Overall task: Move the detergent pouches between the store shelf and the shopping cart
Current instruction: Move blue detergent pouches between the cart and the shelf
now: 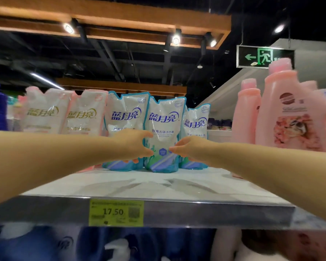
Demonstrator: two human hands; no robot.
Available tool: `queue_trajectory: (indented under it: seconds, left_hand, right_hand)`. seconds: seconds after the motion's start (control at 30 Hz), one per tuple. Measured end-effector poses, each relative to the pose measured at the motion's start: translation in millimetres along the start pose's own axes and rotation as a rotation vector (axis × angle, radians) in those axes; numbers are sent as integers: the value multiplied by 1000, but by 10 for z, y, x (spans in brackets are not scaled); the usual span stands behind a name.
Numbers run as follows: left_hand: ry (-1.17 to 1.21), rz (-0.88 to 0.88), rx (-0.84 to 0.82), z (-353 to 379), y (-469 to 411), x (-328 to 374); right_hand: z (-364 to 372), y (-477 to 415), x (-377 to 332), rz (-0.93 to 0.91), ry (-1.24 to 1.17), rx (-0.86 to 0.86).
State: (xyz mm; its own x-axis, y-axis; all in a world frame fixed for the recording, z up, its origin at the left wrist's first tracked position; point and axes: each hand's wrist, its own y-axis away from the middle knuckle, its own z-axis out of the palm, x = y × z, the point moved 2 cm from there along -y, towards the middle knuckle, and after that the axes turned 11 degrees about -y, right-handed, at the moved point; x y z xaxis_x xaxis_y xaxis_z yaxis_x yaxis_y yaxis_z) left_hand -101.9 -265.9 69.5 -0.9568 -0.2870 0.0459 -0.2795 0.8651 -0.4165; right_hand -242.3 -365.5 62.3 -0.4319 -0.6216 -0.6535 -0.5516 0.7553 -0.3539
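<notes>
Three blue-and-white detergent pouches stand upright on the store shelf [177, 187]. The middle pouch [165, 127] stands a little in front of the left pouch [125, 113] and the right pouch [195, 121]. My left hand [135, 146] curls round the middle pouch's left edge, thumb above and fingers below. On the pouch's right edge my right hand [188, 148] is curled the same way. The pouch's base rests on the shelf. No shopping cart is in view.
Pink-and-white pouches [64, 112] fill the shelf to the left and tall pink bottles [288, 112] stand at the right. A yellow price tag [116, 212] reading 17.50 sits on the shelf's metal front edge. Blue packages lie on the shelf below.
</notes>
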Motion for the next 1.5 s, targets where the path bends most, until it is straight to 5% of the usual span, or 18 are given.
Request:
queue_trajectory:
  seconds: [0.2,0.47,0.8,1.2,1.5]
  left_hand:
    - [51,53,114,-135,708,227]
    - [265,299,324,-81,2061,466]
    - [641,363,396,377,3776,1288]
    - [1152,338,-136,1276,5539,3905]
    - [1133,396,-444,2034,6369,5817]
  right_hand:
    - [7,758,-246,-121,-38,14]
    - [84,2253,-395,-382,-64,319]
    - [374,4397,-102,-190,-387,511]
    - [-461,7307,1416,321,-292,860]
    - [-1238,9098,2602,763,-219,1113]
